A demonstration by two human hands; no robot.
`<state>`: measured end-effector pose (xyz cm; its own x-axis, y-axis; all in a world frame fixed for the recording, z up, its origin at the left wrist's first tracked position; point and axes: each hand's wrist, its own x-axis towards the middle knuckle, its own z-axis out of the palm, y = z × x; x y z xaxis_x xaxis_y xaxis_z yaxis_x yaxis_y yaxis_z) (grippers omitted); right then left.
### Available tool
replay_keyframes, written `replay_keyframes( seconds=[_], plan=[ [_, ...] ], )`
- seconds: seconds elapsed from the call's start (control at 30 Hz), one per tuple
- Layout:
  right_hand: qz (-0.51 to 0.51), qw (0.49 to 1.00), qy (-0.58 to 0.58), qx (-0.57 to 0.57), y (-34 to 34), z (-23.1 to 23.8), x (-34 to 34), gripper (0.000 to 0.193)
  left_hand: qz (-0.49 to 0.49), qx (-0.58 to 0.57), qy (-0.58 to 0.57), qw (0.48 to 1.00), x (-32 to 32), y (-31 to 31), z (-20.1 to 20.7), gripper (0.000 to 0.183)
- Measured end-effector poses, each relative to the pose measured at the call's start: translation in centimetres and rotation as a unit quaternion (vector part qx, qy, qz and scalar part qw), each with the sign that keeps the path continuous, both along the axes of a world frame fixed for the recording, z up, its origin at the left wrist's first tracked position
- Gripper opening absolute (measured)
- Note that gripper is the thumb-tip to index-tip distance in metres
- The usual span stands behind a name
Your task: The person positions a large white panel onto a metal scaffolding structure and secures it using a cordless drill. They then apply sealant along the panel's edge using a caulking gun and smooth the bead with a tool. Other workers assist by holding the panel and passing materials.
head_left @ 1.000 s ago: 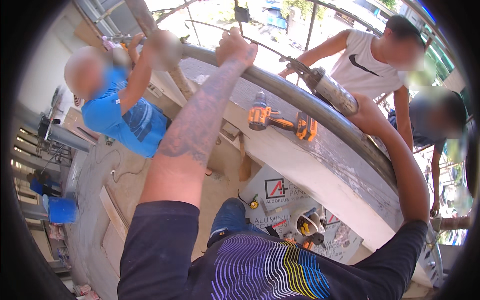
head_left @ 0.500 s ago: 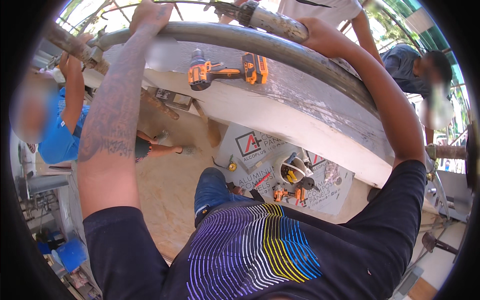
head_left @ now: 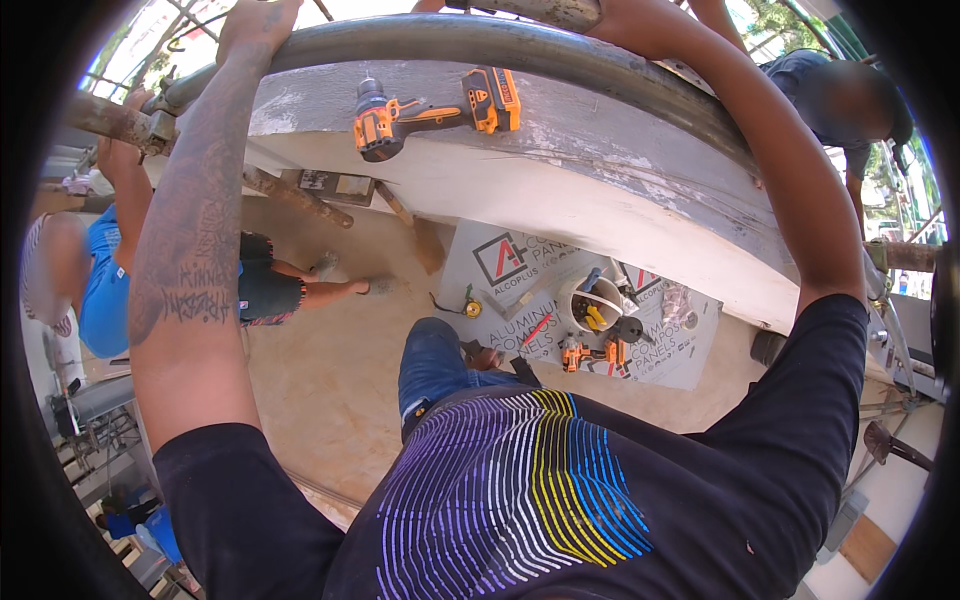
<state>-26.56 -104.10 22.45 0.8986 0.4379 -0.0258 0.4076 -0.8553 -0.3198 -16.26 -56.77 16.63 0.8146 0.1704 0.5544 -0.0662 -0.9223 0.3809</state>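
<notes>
My right hand (head_left: 640,24) is wrapped round the end of a worn metal pipe (head_left: 548,10) at the upper edge, beyond a curved grey metal rail (head_left: 470,42). On the far side of that rail, at the upper left, my left hand (head_left: 258,28) looks closed; its fingertips and whatever they hold are hidden. Both forearms reach over the rail. Below it, an orange and black cordless drill (head_left: 430,112) lies on its side on the grey concrete ledge (head_left: 600,135), nearer my left arm and touched by neither hand.
A person in a blue shirt (head_left: 105,280) stands at left, arm raised by a rusty pipe (head_left: 112,122). Another person (head_left: 820,95) is beyond the rail at right. Below, a bucket of tools (head_left: 592,303), a second drill (head_left: 595,352) and a tape measure (head_left: 472,308) lie on printed panels (head_left: 465,250).
Both my hands and the held pipe have shifted up toward the picture's upper edge. The ledge drill sits slightly higher and further left in view. The person at left appears lower.
</notes>
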Motion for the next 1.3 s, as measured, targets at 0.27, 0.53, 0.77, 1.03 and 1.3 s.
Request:
replay_keyframes(
  seconds=[0.27, 0.53, 0.77, 1.03, 1.3],
  plan=[
    [-0.056, 0.998, -0.034, 0.009, 0.0, 0.8, -1.6, 0.058, -0.043, 0.031, -0.001, 0.999, 1.1, 0.1, -0.4, 0.077],
    [-0.075, 0.988, -0.130, -0.041, -1.3, 0.4, -0.4, 0.051, 0.034, -0.154, -0.042, 0.987, -1.9, -3.3, 0.1, 0.102],
    [-0.074, 0.961, -0.246, -0.099, -3.0, 1.9, -1.1, 0.047, 0.137, -0.072, -0.049, 0.987, -3.2, -5.5, 1.6, 0.064],
    [-0.096, 0.928, -0.349, -0.084, -5.1, 6.4, -7.8, 0.033, 0.088, -0.043, 0.008, 0.995, 0.0, -0.4, -0.4, 0.043],
    [-0.158, 0.870, -0.454, -0.114, -6.9, 10.4, -21.6, 0.029, 0.066, -0.024, 0.035, 0.997, 3.2, 1.9, -0.6, 0.051]
  ],
)
